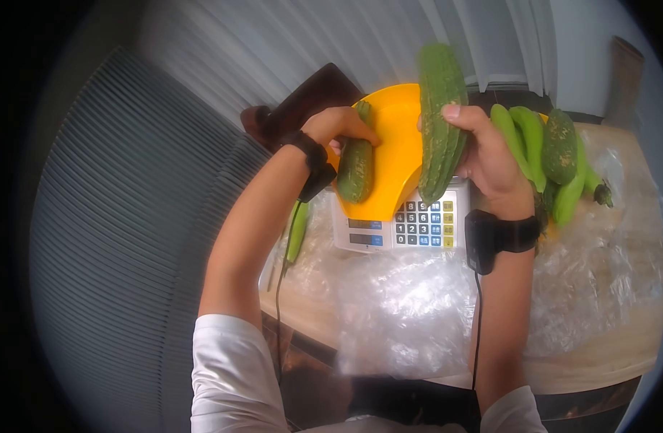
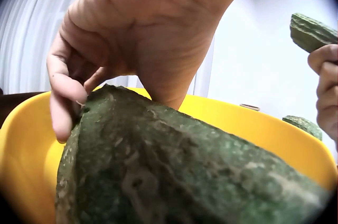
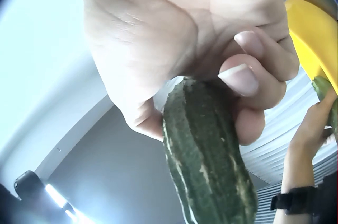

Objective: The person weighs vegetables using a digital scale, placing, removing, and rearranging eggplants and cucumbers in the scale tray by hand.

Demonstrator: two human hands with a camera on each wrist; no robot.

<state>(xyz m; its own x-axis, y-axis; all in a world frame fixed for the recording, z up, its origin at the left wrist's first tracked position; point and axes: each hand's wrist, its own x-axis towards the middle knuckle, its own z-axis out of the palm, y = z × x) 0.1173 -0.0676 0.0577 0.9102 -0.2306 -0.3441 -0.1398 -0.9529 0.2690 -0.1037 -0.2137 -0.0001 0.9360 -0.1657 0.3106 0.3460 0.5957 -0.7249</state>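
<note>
My left hand (image 1: 340, 128) reaches into the yellow pan (image 1: 395, 141) of a scale (image 1: 343, 234) and grips the upper end of a dark green luffa (image 1: 356, 175). In the left wrist view, thumb and fingers straddle that luffa (image 2: 163, 166), which lies within the pan's rim. A longer, ridged luffa (image 1: 441, 126) is raised in my right hand (image 1: 494, 162), thumb across its front. Close up in the right wrist view, curled fingers hold this ridged luffa (image 3: 206, 155) by one end.
Right of the scale lie several long green vegetables (image 1: 535, 148), with a speckled dark green gourd (image 1: 560, 148) on top. Crumpled clear plastic (image 1: 407, 310) covers the table (image 1: 598, 372) in front. Another slim green vegetable (image 1: 297, 231) lies left. Cables (image 1: 278, 310) hang from both wrists.
</note>
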